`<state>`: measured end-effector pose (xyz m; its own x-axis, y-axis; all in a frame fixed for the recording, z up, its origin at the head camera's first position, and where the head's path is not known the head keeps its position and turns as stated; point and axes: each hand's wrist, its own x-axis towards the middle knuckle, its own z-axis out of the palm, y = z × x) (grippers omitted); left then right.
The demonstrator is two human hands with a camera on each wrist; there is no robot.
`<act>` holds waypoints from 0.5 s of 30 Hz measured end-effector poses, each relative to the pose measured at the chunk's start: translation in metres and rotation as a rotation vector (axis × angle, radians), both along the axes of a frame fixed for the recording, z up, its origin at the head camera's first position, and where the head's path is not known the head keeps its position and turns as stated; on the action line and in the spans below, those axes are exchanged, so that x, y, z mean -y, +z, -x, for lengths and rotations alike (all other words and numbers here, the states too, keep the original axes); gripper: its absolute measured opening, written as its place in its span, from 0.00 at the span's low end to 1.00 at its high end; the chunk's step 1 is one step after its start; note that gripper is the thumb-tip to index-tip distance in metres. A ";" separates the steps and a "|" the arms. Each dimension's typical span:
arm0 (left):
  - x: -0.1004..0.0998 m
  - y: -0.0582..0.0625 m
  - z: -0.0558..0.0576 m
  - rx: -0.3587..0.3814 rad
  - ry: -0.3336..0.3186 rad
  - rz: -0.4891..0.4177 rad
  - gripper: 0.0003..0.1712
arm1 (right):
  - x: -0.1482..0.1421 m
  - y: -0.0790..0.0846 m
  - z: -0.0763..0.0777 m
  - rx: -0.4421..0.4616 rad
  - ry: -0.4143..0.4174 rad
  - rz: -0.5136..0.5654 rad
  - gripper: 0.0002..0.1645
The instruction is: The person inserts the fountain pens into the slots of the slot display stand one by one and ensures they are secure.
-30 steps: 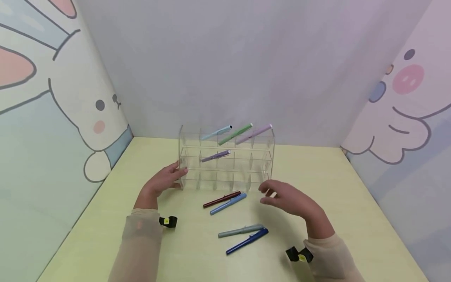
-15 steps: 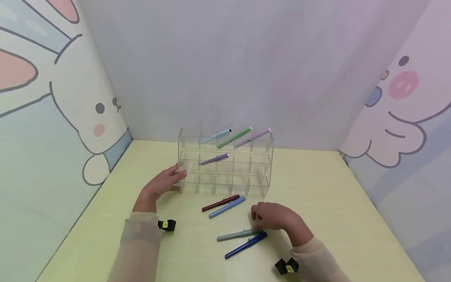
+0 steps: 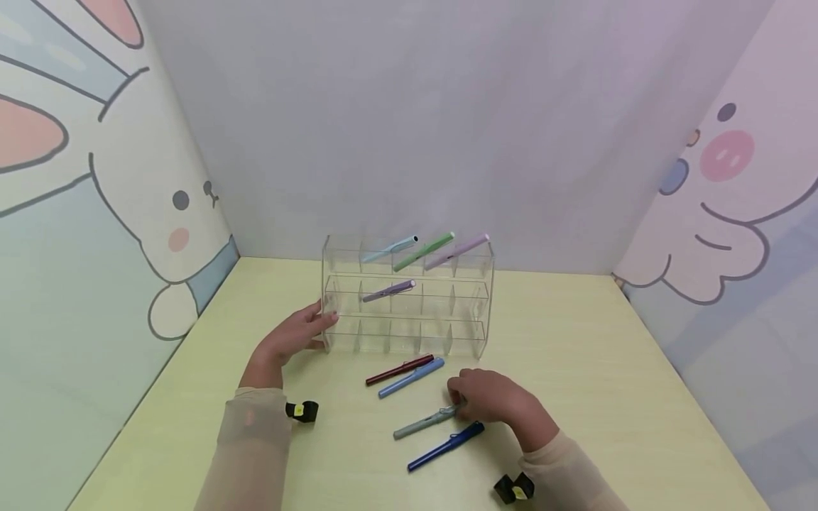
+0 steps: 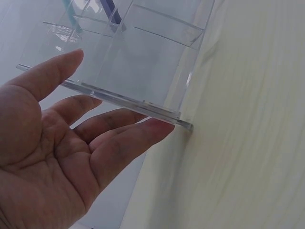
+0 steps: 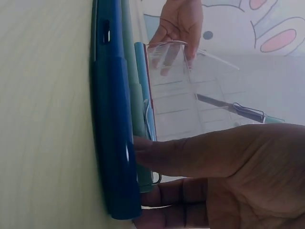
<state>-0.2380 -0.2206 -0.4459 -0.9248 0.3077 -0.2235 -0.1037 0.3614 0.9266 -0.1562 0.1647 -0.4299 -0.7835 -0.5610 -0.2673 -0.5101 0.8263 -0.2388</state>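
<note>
Head cam's up high, facing forward and down over the whole table (image 3: 562, 341). Left wrist cam's tilted, super close to the clear rack's (image 4: 143, 67) side. Right wrist one's sideways, down near tabletop level, peering past the dark blue pen (image 5: 114, 124); all three catch that rack.

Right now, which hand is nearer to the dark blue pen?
Right: the right hand is close beside the dark blue pen; the left hand is farther away, at the clear rack.

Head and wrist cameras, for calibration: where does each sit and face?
Head: head-worn, facing forward and down at the clear plastic tiered rack; left hand, right hand, beige sleeves show.
Left wrist: worn there, facing the rack's end; left hand shows.
Right wrist: worn there, facing the glossy dark-blue pen; both hands show.
Wrist views share the rack.
</note>
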 end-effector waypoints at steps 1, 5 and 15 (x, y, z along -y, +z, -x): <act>0.000 -0.001 0.000 -0.001 -0.002 -0.001 0.44 | -0.001 0.001 0.001 -0.002 0.002 0.011 0.12; 0.001 -0.004 0.002 -0.006 -0.006 -0.003 0.46 | -0.009 0.006 0.006 0.010 -0.021 0.091 0.11; 0.000 -0.002 0.001 -0.011 -0.001 -0.008 0.44 | -0.034 0.032 0.016 0.002 -0.117 0.444 0.08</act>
